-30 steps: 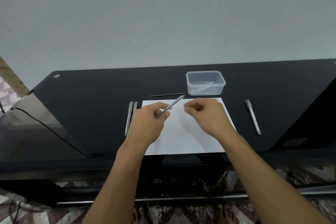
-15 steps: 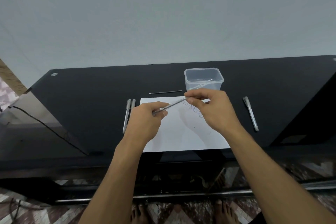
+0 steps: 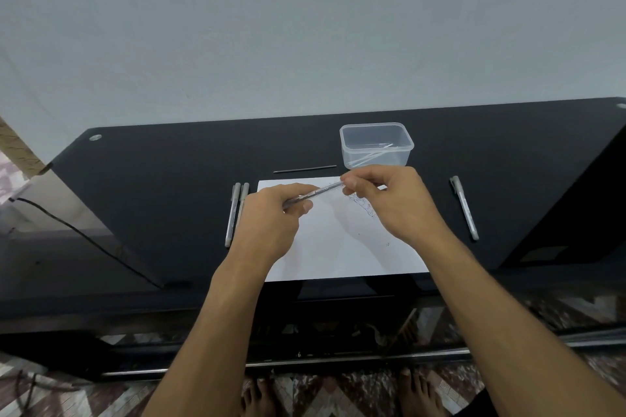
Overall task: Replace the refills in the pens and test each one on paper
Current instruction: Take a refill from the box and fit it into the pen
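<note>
Black glossy surface against a pale wall carries a white sheet of paper, over which both hands hold one slim silver pen tilted above the sheet: the left hand has its grip curled round the lower end, and the right hand pinches the upper tip. Just left of the paper lie two silver pens side by side, beyond its far edge lie a thin dark refill and a clear plastic container holding pale refills, and to its right lies one more silver pen.
</note>
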The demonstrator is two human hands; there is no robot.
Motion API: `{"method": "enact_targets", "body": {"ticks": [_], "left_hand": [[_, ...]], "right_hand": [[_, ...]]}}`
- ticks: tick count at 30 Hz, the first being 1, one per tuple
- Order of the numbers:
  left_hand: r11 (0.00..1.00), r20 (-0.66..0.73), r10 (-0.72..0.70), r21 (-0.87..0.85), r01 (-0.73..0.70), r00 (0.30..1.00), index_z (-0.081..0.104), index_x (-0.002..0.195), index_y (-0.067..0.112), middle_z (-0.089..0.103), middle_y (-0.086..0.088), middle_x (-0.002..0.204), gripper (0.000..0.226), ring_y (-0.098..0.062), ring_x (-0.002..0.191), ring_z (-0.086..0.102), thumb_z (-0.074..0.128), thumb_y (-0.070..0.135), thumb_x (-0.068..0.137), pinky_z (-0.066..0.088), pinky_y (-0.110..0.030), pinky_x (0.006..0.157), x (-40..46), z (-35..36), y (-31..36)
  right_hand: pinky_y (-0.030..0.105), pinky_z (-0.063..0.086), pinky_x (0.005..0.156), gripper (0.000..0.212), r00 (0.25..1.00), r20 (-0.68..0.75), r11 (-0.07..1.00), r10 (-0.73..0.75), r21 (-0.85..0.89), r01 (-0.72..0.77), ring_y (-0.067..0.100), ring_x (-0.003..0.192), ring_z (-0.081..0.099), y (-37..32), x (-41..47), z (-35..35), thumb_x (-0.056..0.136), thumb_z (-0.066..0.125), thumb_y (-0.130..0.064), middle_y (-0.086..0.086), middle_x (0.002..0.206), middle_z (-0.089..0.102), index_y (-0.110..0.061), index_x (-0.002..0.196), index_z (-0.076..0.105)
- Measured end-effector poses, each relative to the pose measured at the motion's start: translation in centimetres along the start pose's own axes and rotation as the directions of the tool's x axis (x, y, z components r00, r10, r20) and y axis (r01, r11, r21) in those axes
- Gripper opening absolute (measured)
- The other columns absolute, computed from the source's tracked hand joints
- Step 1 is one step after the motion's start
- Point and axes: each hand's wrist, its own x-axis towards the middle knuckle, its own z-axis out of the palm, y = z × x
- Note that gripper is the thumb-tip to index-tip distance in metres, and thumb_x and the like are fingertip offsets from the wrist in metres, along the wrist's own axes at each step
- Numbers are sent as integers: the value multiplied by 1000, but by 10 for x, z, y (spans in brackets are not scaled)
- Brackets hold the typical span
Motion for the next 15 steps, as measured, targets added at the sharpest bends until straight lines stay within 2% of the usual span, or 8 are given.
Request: {"method": "enact_targets", "body": {"ticks": [3,6,7,9,11,13,15], "left_hand": [[1000,-17,17,-10,-17,1000,76,116,30,68,14,101,24,-2,84,57,66,18,97,34,-4,69,-1,0,2],[999,-15,40,-10,-40,999,77,113,31,68,15,101,24,-3,89,59,67,17,96,35,-4,71,-2,2,4],[999,-12,43,-12,-43,999,77,112,32,68,15,101,24,-4,90,59,67,17,96,35,-3,70,-2,2,4],[999,-15,39,-16,-39,999,77,112,32,68,16,99,24,-3,89,59,68,17,96,35,-3,69,-2,1,4],[999,-21,28,-16,-28,999,77,113,30,67,15,98,24,-5,89,59,68,16,96,35,-2,68,-1,0,4],[1000,-24,23,0,-23,999,77,114,28,70,11,102,24,-9,91,60,67,16,96,35,-2,68,0,1,5],[1000,-27,28,11,-28,999,77,114,28,71,8,105,24,-9,87,59,67,16,96,34,0,66,-1,0,4]], "right_hand": [[25,51,74,38,999,28,998,34,-52,-33,5,78,68,-2,-1,2,107,58,-41,-10,82,78,-21,82,78],[39,59,80,58,997,49,993,60,-109,-55,16,75,69,-2,-3,5,109,47,-45,-1,75,77,-14,66,72],[39,59,80,62,996,53,993,73,-101,-67,17,73,69,-2,-3,5,110,44,-46,0,74,76,-13,65,71],[34,56,77,59,993,70,995,90,-48,-87,12,69,66,-1,-3,5,110,43,-47,-2,74,76,-13,72,73],[34,54,76,46,993,84,996,84,1,-85,12,71,66,-1,-3,5,109,48,-44,-1,79,77,-15,84,72],[33,54,76,33,994,92,998,64,-15,-63,11,72,67,0,-2,4,107,55,-38,-2,83,77,-16,86,70],[27,51,72,25,995,87,998,45,-38,-42,10,72,67,1,-1,5,106,60,-32,-4,85,77,-18,88,69]]}}
